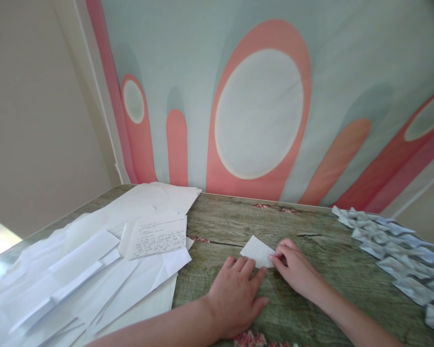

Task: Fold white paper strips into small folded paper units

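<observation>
Tabletop [227, 217] has a paper pile [148, 198] along its left edge, folded papers [401, 268] by the right. Between, left hand [234, 295], fingers loosely spread, probably steadies things while right hand [295, 265] pinches a small paper [257, 250] corner.

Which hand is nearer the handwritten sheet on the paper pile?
Left. The left hand is to the right of the handwritten sheet, touching the small white paper; the right hand is farther right, pinching that paper's right corner.
</observation>
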{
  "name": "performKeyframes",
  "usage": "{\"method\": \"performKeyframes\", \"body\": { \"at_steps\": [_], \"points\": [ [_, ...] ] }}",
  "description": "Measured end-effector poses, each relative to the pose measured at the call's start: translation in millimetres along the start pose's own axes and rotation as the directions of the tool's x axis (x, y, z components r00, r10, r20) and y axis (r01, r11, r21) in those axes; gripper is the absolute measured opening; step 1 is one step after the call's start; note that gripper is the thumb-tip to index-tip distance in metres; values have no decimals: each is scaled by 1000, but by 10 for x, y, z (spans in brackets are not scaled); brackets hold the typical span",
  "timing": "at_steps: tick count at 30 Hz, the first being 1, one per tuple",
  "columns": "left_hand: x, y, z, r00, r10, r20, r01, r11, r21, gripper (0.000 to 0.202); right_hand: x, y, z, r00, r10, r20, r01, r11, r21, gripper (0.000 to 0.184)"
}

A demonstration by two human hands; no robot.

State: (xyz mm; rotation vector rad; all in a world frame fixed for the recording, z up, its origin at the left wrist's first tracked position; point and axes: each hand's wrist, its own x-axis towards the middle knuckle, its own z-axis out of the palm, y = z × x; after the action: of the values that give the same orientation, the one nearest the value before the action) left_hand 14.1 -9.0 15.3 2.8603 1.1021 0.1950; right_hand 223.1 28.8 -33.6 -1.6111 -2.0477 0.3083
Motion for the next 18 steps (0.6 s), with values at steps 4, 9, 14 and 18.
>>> {"method": "performKeyframes", "body": {
  "at_steps": [4, 9, 14, 18],
  "points": [
    [5, 0, -5, 1000, 4, 8, -4, 1000, 8, 53, 0, -5, -1, 1000, 0, -5, 0, 1000, -2, 21],
    [12, 14, -31, 1000, -6, 22, 5, 1000, 29, 53, -3, -7, -2, 1000, 2, -7, -2, 1000, -3, 21],
    [7, 24, -34, 1000, -13, 22, 12, 999, 35, 53, -6, -4, 6, 1000, 0, -2, 0, 1000, -5, 20],
    [12, 20, -13, 1000, -13, 15, 12, 1000, 28, 54, -3, -6, 12, 1000, -1, -6, 1, 1000, -8, 20]
  ]
}}
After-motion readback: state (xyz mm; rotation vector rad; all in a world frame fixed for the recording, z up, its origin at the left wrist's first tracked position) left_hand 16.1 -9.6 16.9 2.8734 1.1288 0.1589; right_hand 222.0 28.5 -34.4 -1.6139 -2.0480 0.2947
